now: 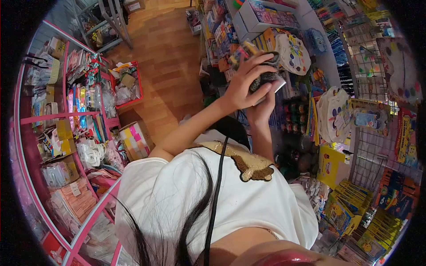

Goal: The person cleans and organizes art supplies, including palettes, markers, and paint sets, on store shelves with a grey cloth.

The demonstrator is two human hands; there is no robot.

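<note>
My left hand [252,79] reaches up from the left, its fingers spread and curled over a dark speckled object [266,79]. From below, my right hand [262,107] closes around the lower side of the same object. A bright white, shiny edge [278,85] shows at the object's right side. Its exact kind I cannot tell, as fingers cover much of it. Right behind the hands, a white paint palette [293,54] with coloured spots overlaps the shelf goods.
Pink-framed shelves [57,117] packed with bagged goods line the left. A red crate [138,84] and a cardboard box [135,141] stand on the wooden floor [166,57]. On the right, a wire rack [367,150] holds more palettes [333,116] and yellow boxes [348,201].
</note>
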